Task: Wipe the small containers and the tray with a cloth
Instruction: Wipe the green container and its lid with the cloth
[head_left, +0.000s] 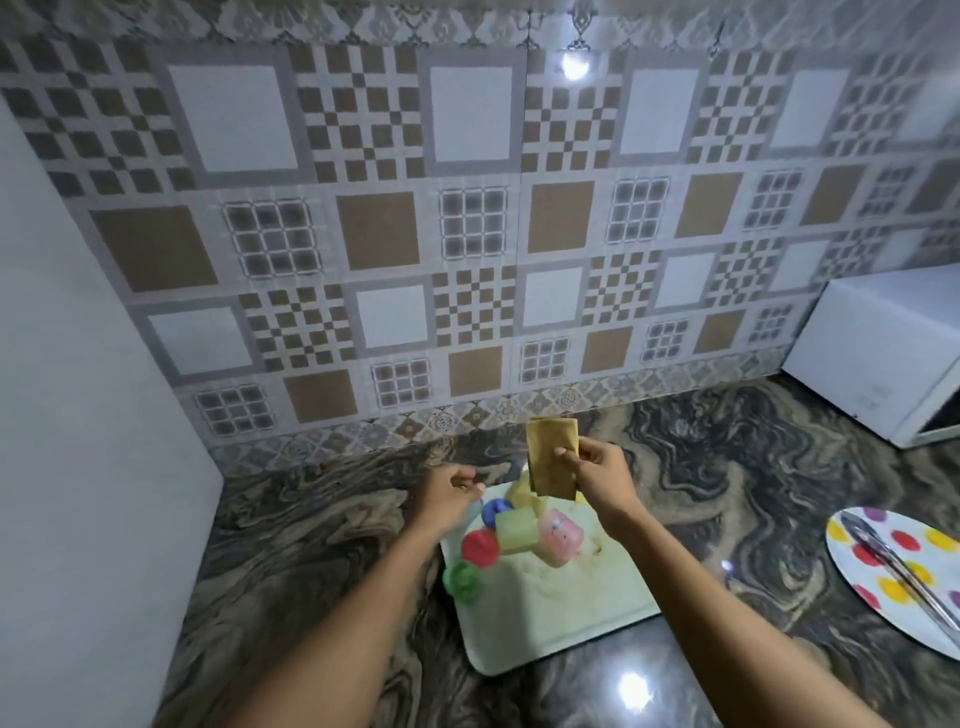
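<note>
Pinched between thumb and fingers of the right hand (597, 467), a folded tan cloth (551, 457) hangs above the pale tray's (571, 623) far end. Blur hides whether the left hand's (452, 493) curled fingers hold anything. Small containers (558, 535), pink, green and yellowish beside red, blue and green round ones, crowd the tray. On the dark marbled counter (311, 519), right, tongs (898, 566) lie across a dotted plate (857, 587) near a white appliance (883, 353).

A single wide-angle view looks from the person's head forward and down. It faces the tiled wall (467, 234) head-on, with the worktop (753, 467) near below and the tray (571, 623) at lower centre.
</note>
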